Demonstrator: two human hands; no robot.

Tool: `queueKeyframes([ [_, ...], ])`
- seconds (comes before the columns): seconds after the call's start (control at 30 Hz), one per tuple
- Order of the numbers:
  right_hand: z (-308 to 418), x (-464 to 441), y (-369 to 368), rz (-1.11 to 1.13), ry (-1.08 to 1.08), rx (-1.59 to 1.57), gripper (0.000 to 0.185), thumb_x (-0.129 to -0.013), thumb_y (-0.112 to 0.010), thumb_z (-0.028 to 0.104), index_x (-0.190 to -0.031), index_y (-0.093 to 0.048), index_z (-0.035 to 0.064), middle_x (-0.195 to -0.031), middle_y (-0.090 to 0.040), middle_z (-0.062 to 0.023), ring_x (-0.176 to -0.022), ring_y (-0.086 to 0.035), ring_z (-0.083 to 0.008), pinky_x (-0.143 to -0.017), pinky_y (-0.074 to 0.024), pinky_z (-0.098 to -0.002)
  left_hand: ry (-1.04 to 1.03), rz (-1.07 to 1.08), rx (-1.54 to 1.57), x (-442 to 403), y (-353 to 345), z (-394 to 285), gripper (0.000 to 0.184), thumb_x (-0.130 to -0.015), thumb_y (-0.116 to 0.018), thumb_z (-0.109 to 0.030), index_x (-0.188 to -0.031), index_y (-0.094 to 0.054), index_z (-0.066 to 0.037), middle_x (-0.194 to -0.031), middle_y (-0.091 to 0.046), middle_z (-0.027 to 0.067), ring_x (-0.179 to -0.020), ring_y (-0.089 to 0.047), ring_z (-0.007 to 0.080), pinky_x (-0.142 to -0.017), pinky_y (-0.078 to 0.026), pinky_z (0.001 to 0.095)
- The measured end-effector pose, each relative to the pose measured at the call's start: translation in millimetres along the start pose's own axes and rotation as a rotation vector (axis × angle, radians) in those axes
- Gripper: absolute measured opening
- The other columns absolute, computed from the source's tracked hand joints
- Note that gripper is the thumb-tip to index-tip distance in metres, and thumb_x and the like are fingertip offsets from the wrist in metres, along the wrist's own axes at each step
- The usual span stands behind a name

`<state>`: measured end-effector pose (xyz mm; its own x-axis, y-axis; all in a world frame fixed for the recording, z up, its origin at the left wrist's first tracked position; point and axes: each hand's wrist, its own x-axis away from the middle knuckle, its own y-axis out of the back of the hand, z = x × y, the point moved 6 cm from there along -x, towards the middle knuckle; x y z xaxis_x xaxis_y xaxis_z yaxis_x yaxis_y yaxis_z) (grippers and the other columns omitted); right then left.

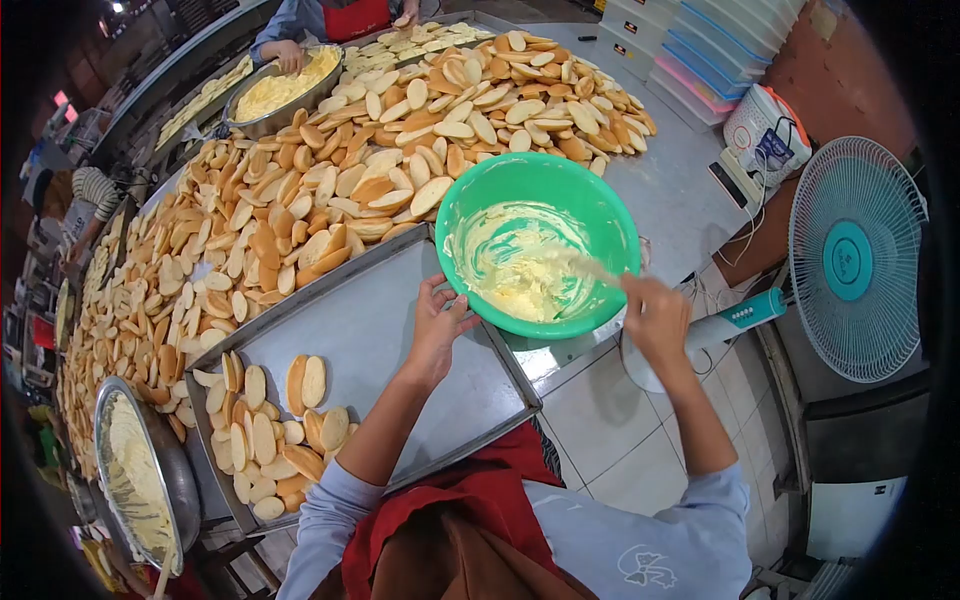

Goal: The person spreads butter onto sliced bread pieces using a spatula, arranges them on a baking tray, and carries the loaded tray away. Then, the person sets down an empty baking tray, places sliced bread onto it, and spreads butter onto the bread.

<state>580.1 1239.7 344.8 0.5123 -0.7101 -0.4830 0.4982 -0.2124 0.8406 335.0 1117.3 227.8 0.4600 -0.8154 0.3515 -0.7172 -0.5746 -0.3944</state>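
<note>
A green plastic bowl (455,225) stands in front of me, partly over the tray's corner. Pale yellow cream (530,285) lies in it and is smeared up its inner wall. My left hand (440,325) grips the near left side of the bowl at its rim. In my right hand (655,315), closed in a fist at the right rim, is the handle of a pale spatula (585,265). Its blade end is blurred and sits in the cream. A metal tray (400,330) under my left arm holds oval bread pieces (262,438) at its left end.
A large heap of oval bread halves (330,190) covers the table. Metal bowls of cream stand at the left (185,480) and far side (250,125), where another person's hand (288,55) reaches in. A fan (850,255) and plastic boxes (700,65) are on the right.
</note>
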Motion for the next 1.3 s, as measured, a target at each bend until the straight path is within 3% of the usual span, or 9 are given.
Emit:
queueKeyframes([
  [0.13, -34, -62, -37, 0.152, -0.013, 0.128, 0.01, -0.065, -0.057, 0.007, -0.069, -0.067, 0.0071, -0.06, -0.058, -0.0184, -0.055, -0.058, -0.0392, -0.052, -0.0458, -0.0466, -0.012, -0.008, -0.017, 0, 2, 0, 0.046, -0.089, -0.052, -0.001, -0.128, -0.03, -0.009, -0.106, -0.051, 0.0095, -0.096, -0.056, 0.0185, -0.083, -0.052, 0.0362],
  [0.33, -75, -103, -143, 0.428, -0.301, 0.062, 0.014, -0.065, -0.059, 0.011, -0.07, -0.071, 0.008, -0.071, -0.065, -0.018, -0.062, -0.063, -0.0341, -0.061, -0.0514, -0.0414, 0.03, -0.014, 0.017, -3, 3, 2, 0.047, -0.088, -0.052, 0.002, -0.127, -0.03, -0.01, -0.097, -0.053, 0.0079, -0.088, -0.059, 0.0185, -0.077, -0.055, 0.0365],
  [0.57, 27, -118, -124, 0.437, 0.364, -0.151, 0.013, -0.061, -0.061, 0.007, -0.068, -0.072, 0.012, -0.069, -0.065, -0.0141, -0.062, -0.061, -0.033, -0.057, -0.0479, -0.0425, 0.043, 0.012, -0.029, -5, 6, 2, 0.047, -0.088, -0.053, -0.001, -0.128, -0.03, -0.01, -0.099, -0.053, 0.0072, -0.09, -0.058, 0.0188, -0.079, -0.054, 0.0376],
  [0.63, 13, -136, -120, 0.437, 0.177, 0.13, 0.01, -0.061, -0.061, 0.007, -0.065, -0.069, 0.0089, -0.066, -0.063, -0.0168, -0.063, -0.06, -0.0346, -0.058, -0.0481, -0.0434, 0.032, 0.03, -0.037, -6, 4, 1, 0.046, -0.088, -0.053, -0.001, -0.127, -0.031, -0.01, -0.098, -0.053, 0.0068, -0.089, -0.058, 0.0175, -0.077, -0.055, 0.0355],
  [0.8, -22, -151, -170, 0.309, -0.047, 0.062, 0.008, -0.06, -0.059, 0.007, -0.062, -0.066, 0.005, -0.061, -0.061, -0.0182, -0.063, -0.06, -0.0359, -0.059, -0.0484, -0.0453, 0.044, 0.019, -0.019, -8, 4, 1, 0.045, -0.088, -0.049, 0.006, -0.127, -0.03, -0.009, -0.097, -0.051, 0.0099, -0.086, -0.058, 0.0185, -0.071, -0.058, 0.034],
  [0.9, -6, -146, -184, 0.459, -0.064, 0.056, 0.017, -0.061, -0.06, 0.005, -0.07, -0.072, 0.0105, -0.067, -0.065, -0.0139, -0.065, -0.063, -0.0313, -0.06, -0.0496, -0.0404, 0.047, 0.025, -0.02, -8, 1, 4, 0.045, -0.088, -0.048, 0.006, -0.127, -0.03, -0.01, -0.097, -0.051, 0.0099, -0.086, -0.058, 0.0181, -0.071, -0.058, 0.034],
  [1.1, 45, -123, -122, 0.501, 0.607, -0.18, 0.017, -0.063, -0.06, 0.001, -0.072, -0.072, 0.0105, -0.066, -0.062, -0.0129, -0.066, -0.059, -0.0327, -0.055, -0.0443, -0.0433, 0.038, 0.036, -0.036, -9, 0, 4, 0.047, -0.088, -0.049, 0.006, -0.127, -0.03, -0.01, -0.097, -0.052, 0.0099, -0.083, -0.057, 0.017, -0.069, -0.059, 0.0333],
  [1.23, 16, -126, -83, 0.363, 0.473, -0.081, 0.011, -0.061, -0.06, 0.004, -0.065, -0.069, 0.0096, -0.065, -0.062, -0.0129, -0.063, -0.059, -0.0332, -0.056, -0.0454, -0.0433, 0.035, 0.045, -0.041, -7, -1, 1, 0.047, -0.088, -0.048, 0.007, -0.127, -0.03, -0.011, -0.097, -0.052, 0.0099, -0.082, -0.057, 0.017, -0.069, -0.059, 0.0332],
  [1.3, -21, -129, -84, 0.388, 0.243, 0.271, 0.006, -0.061, -0.06, 0.006, -0.06, -0.065, 0.0086, -0.064, -0.061, -0.0122, -0.061, -0.058, -0.0346, -0.056, -0.0459, -0.0441, 0.039, 0.046, -0.046, -6, -2, 1, 0.047, -0.087, -0.049, 0.007, -0.127, -0.03, -0.011, -0.097, -0.052, 0.0098, -0.083, -0.057, 0.0171, -0.07, -0.059, 0.0334],
])
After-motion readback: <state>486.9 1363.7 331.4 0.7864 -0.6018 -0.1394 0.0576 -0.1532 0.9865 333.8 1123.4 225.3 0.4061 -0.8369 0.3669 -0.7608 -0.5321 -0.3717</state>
